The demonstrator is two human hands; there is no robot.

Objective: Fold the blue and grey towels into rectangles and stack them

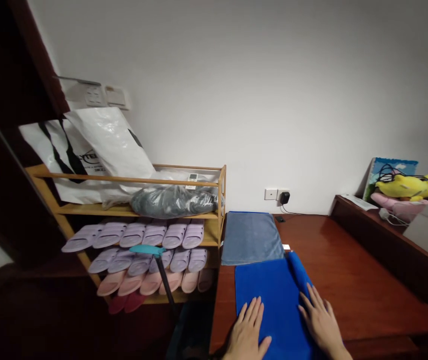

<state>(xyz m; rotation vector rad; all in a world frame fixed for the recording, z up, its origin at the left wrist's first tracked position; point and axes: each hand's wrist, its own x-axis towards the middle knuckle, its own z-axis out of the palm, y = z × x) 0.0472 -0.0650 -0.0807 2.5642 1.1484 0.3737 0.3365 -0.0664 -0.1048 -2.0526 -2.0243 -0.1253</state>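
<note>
A bright blue cloth, which looks like a towel (268, 285), lies spread on the reddish-brown wooden table. Its right edge is rolled or folded over into a thick ridge. My left hand (247, 327) rests flat on the cloth's left part, fingers stretched out. On the right ridge lies my right hand (321, 317), its fingers extended over the fold and touching it. Just beyond the blue cloth is a folded grey-blue cloth (252, 237), flat against the table's far left corner. The near end of the blue cloth runs out of view.
Left of the table (349, 265) stands a wooden shoe rack (221, 200) with several slippers and white bags (112, 145). A turquoise-topped dark pole (166, 280) leans before it. A raised ledge (386, 235) on the right holds a yellow plush toy (405, 186). A black plug (285, 198) sits in the wall.
</note>
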